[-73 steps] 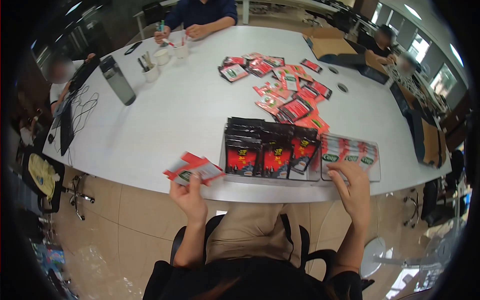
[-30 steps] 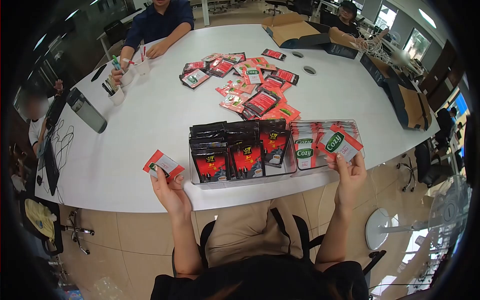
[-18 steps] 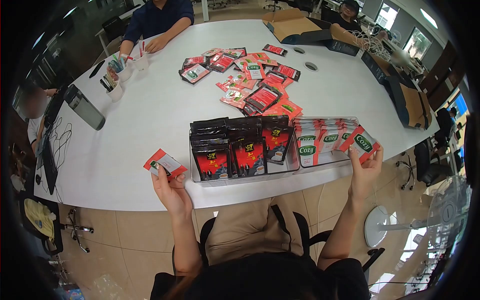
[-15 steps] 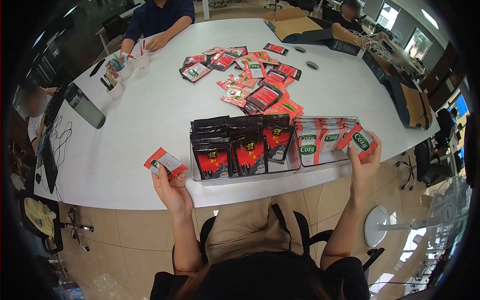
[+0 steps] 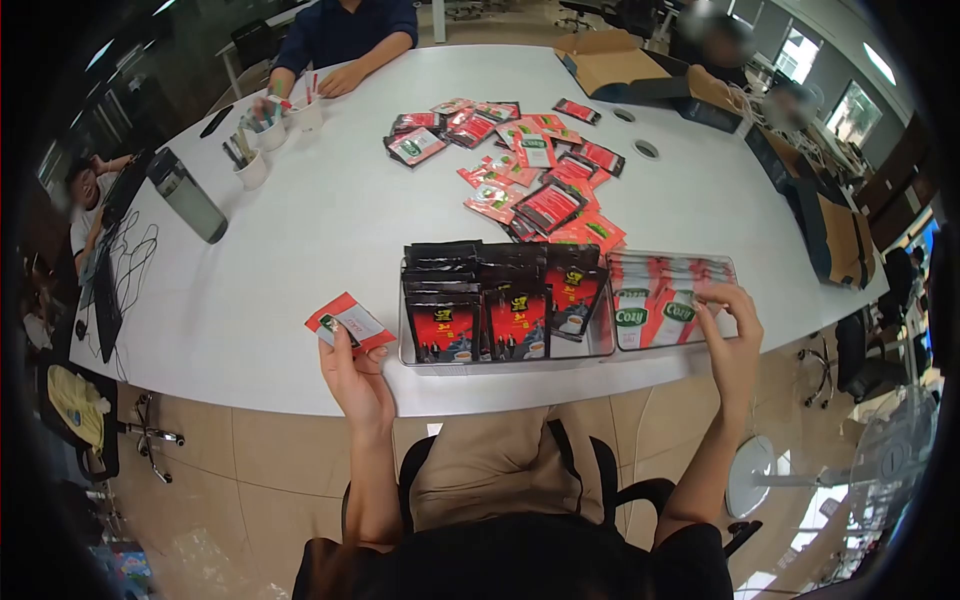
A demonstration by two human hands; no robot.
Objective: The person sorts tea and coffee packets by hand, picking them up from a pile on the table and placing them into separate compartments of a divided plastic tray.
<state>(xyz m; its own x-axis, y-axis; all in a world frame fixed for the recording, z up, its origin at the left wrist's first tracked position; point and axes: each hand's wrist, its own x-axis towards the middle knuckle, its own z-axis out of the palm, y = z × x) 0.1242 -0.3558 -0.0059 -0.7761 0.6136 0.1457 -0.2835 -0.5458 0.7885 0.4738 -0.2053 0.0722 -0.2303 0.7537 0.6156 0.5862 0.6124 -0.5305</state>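
Observation:
My left hand (image 5: 358, 375) pinches a red-and-white Cozy sachet (image 5: 350, 322) above the table's front edge. My right hand (image 5: 735, 335) is at the right-hand clear bin (image 5: 665, 347), thumb and fingers closed at the upper right corner of a tilted Cozy sachet (image 5: 677, 313). Beside that one stands another Cozy sachet (image 5: 631, 316), with a row of more behind. In the left-hand clear bin (image 5: 500, 368) stand several black-and-red 3in1 coffee sachets (image 5: 517, 318).
A loose pile of red Cozy and black coffee sachets (image 5: 550, 205) lies beyond the bins. To the left stand a grey bottle (image 5: 190, 197) and pen cups (image 5: 251, 172). Open cardboard boxes (image 5: 610, 65) line the far right. A person in dark blue (image 5: 345, 40) sits opposite.
My right hand has brought its Cozy sachet leftward and down into the right-hand bin. The left hand still holds its sachet. The whole view has shifted slightly.

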